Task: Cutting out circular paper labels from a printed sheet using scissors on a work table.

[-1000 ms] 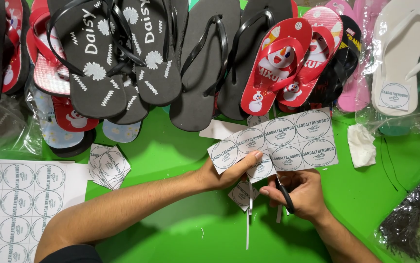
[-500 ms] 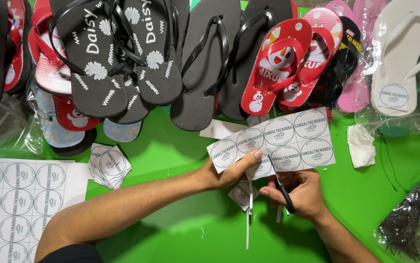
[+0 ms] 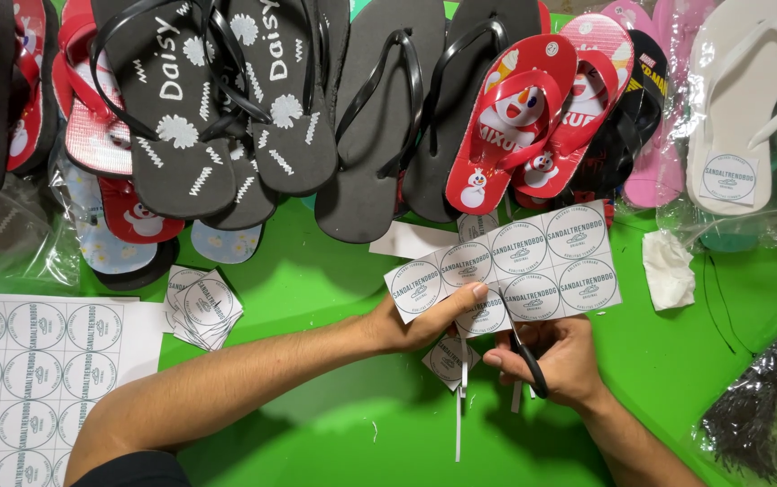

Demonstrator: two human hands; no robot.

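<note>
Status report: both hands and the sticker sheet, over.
Left hand pinching sticker sheet. Right hand gripping scissors, blades at sheet's lower edge. Cut strips hanging below; nothing blocking.

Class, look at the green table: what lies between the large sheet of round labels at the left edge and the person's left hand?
In the head view, a small pile of cut labels lies between the large sheet and the left hand.

Black flip-flops (image 3: 217,117), red snowman pair (image 3: 519,108), white sandal (image 3: 733,117) (bagged), crumpled tissue perhaps (image 3: 668,269), green table (image 3: 316,271)
</note>
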